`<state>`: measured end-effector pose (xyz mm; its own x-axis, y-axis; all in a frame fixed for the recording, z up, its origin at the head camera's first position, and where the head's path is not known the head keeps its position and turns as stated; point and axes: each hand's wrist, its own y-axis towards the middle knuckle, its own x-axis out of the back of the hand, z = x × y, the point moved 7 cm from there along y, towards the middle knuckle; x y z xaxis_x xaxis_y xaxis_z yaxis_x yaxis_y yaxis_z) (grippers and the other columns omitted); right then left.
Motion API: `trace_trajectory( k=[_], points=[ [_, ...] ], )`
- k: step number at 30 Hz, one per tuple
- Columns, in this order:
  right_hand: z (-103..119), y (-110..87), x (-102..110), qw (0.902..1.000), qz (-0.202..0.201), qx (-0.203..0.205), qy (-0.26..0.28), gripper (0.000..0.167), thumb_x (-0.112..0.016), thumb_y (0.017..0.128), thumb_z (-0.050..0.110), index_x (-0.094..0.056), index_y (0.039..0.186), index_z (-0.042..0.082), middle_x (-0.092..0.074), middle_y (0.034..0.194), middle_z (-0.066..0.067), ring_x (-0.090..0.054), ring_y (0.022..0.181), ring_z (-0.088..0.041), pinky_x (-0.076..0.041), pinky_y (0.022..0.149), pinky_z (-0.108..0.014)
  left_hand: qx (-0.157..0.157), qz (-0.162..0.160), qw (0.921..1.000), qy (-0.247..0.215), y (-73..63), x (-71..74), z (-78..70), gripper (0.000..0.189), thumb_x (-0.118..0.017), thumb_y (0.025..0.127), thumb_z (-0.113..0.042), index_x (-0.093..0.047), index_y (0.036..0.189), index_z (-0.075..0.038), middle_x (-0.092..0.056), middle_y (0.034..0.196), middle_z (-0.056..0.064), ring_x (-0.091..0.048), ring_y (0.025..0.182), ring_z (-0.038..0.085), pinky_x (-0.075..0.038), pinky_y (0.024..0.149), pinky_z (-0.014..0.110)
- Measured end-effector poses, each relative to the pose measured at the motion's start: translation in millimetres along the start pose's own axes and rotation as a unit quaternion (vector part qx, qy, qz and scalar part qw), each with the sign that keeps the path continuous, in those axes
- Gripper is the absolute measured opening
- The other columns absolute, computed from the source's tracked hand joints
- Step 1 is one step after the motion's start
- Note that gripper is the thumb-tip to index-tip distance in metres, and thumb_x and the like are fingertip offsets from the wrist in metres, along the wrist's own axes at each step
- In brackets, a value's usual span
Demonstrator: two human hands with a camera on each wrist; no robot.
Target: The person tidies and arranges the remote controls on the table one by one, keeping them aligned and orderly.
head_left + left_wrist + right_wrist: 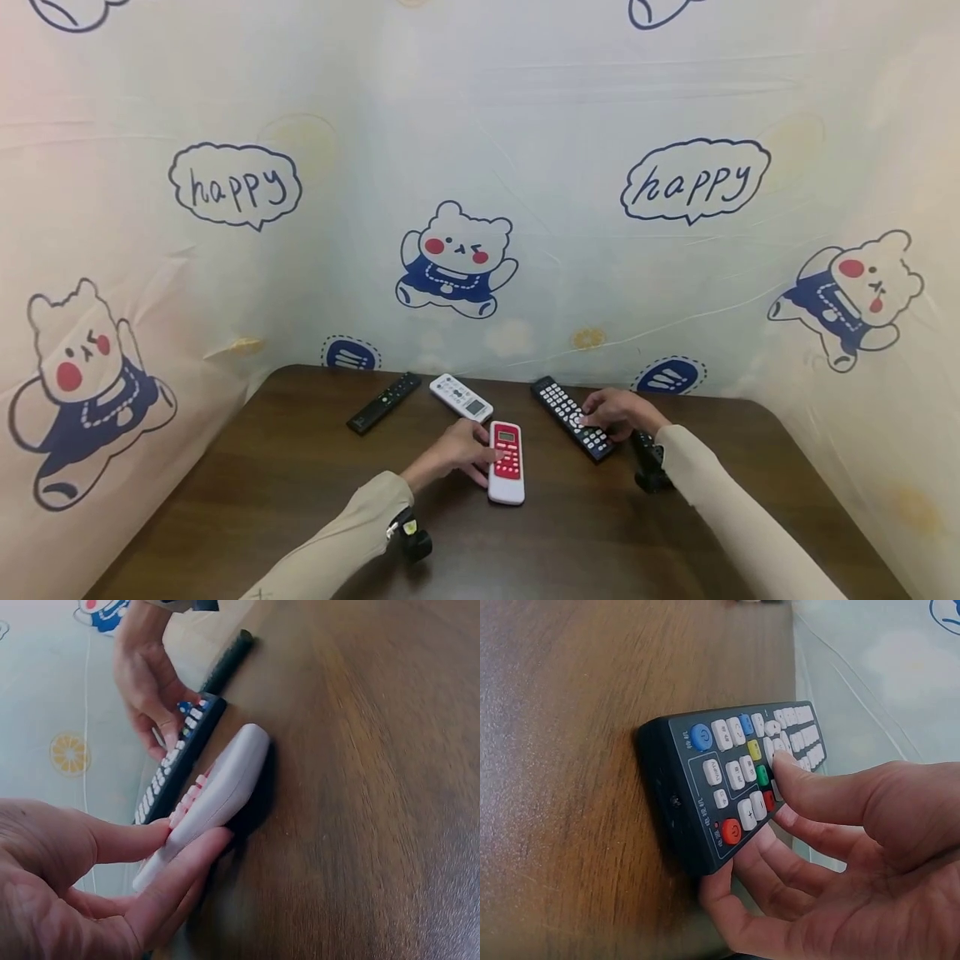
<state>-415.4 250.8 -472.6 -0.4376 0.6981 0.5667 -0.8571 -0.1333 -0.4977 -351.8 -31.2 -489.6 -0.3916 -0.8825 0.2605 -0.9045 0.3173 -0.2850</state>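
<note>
My left hand [459,448] grips a white remote control with a red button panel [507,492]. In the left wrist view its thumb presses on the button side and the fingers lie along the underside; the remote is tilted, one end raised off the table. My right hand [618,412] holds a black remote control with white buttons [558,402]. The right wrist view shows the thumb on the keys of that black remote [727,780] and the fingers at its side and beneath it. Blue and red power buttons sit at its near end.
A slim black remote [384,403] and a white remote with a small screen [461,398] lie at the back of the brown wooden table [300,483]. Another long dark object [229,660] lies near my right wrist, partly hidden. A printed cloth [555,167] hangs behind and at both sides.
</note>
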Motion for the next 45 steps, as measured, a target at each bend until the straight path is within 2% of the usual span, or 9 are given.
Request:
trace_trajectory(
  k=[4, 9, 16, 21, 29, 36, 42, 45],
  points=[
    [0.3, -0.3, -1.6, 1.0, 0.001, 0.0, -0.001, 0.035, -0.072, 0.1, 0.018, -0.061, 0.127, 0.0, -0.06, 0.117, -0.018, -0.057, 0.108, -0.032, -0.063, 0.083, -0.045, 0.004, -0.022, 0.9994, 0.026, -0.4, 1.6, -0.1, 0.042, -0.077, 0.091, 0.001, -0.053, 0.125, 0.011, -0.069, 0.086, 0.021, -0.073, 0.067, 0.026, -0.066, 0.058, 0.037],
    [-1.6, 0.0, 0.0, 1.0, 0.0, 0.003, -0.001, 0.035, -0.072, 0.1, 0.018, -0.059, 0.128, 0.0, -0.059, 0.114, -0.017, -0.057, 0.104, -0.03, -0.063, 0.083, -0.044, -0.032, -0.043, 0.9981, 0.031, -3.4, 3.3, -3.1, 0.044, -0.077, 0.089, 0.003, -0.054, 0.125, 0.014, -0.067, 0.082, 0.017, -0.073, 0.06, 0.029, -0.065, 0.055, 0.035],
    [0.0, -0.1, 1.8, 0.9999, -0.006, 0.004, -0.01, 0.034, -0.072, 0.1, 0.018, -0.06, 0.127, 0.0, -0.061, 0.114, -0.017, -0.058, 0.106, -0.031, -0.062, 0.085, -0.046, -0.052, -0.047, 0.9973, 0.019, -9.2, 4.3, -5.0, 0.048, -0.076, 0.088, 0.005, -0.053, 0.128, 0.017, -0.065, 0.09, 0.017, -0.075, 0.069, 0.036, -0.065, 0.057, 0.036],
    [0.8, -2.2, 3.2, 0.9997, -0.01, 0.002, -0.021, 0.034, -0.071, 0.1, 0.018, -0.06, 0.127, 0.0, -0.061, 0.118, -0.018, -0.058, 0.111, -0.033, -0.062, 0.089, -0.05, -0.05, -0.046, 0.9977, 0.005, -7.7, 3.7, -3.6, 0.05, -0.077, 0.088, 0.005, -0.053, 0.13, 0.017, -0.064, 0.098, 0.02, -0.073, 0.076, 0.03, -0.066, 0.059, 0.037],
    [3.2, -2.7, 2.5, 0.9988, -0.023, 0.018, -0.04, 0.035, -0.071, 0.1, 0.017, -0.06, 0.127, -0.002, -0.063, 0.119, -0.018, -0.06, 0.112, -0.034, -0.063, 0.088, -0.051, -0.034, -0.047, 0.9983, -0.002, -6.4, 7.1, -1.4, 0.051, -0.078, 0.089, 0.003, -0.053, 0.132, 0.015, -0.067, 0.098, 0.019, -0.072, 0.079, 0.026, -0.066, 0.06, 0.037],
    [7.8, -3.7, -4.9, 0.9981, -0.024, 0.036, -0.044, 0.048, -0.081, 0.094, 0.025, -0.059, 0.127, -0.001, -0.063, 0.124, -0.02, -0.061, 0.114, -0.034, -0.064, 0.085, -0.049, -0.035, -0.057, 0.9977, -0.003, -11.5, 13.4, 1.0, 0.051, -0.078, 0.089, 0.004, -0.053, 0.132, 0.014, -0.064, 0.1, 0.02, -0.072, 0.079, 0.026, -0.066, 0.06, 0.038],
    [3.8, -10.9, -0.9, 0.997, -0.035, 0.036, -0.06, 0.052, -0.084, 0.091, 0.022, -0.057, 0.129, -0.002, -0.062, 0.124, -0.022, -0.061, 0.112, -0.034, -0.064, 0.084, -0.049, -0.045, -0.036, 0.9983, -0.008, -8.1, 8.6, -1.8, 0.054, -0.078, 0.09, 0.001, -0.051, 0.135, 0.013, -0.063, 0.103, 0.019, -0.072, 0.081, 0.027, -0.066, 0.061, 0.038],
    [4.7, -12.2, -2.7, 0.9969, -0.03, 0.041, -0.06, 0.053, -0.084, 0.09, 0.022, -0.057, 0.129, -0.002, -0.062, 0.123, -0.023, -0.061, 0.113, -0.035, -0.063, 0.083, -0.05, -0.04, -0.04, 0.9984, 0.003, -10.2, 12.4, -1.4, 0.054, -0.078, 0.091, 0.0, -0.052, 0.136, 0.012, -0.063, 0.104, 0.019, -0.072, 0.082, 0.027, -0.066, 0.06, 0.038]
  ],
)
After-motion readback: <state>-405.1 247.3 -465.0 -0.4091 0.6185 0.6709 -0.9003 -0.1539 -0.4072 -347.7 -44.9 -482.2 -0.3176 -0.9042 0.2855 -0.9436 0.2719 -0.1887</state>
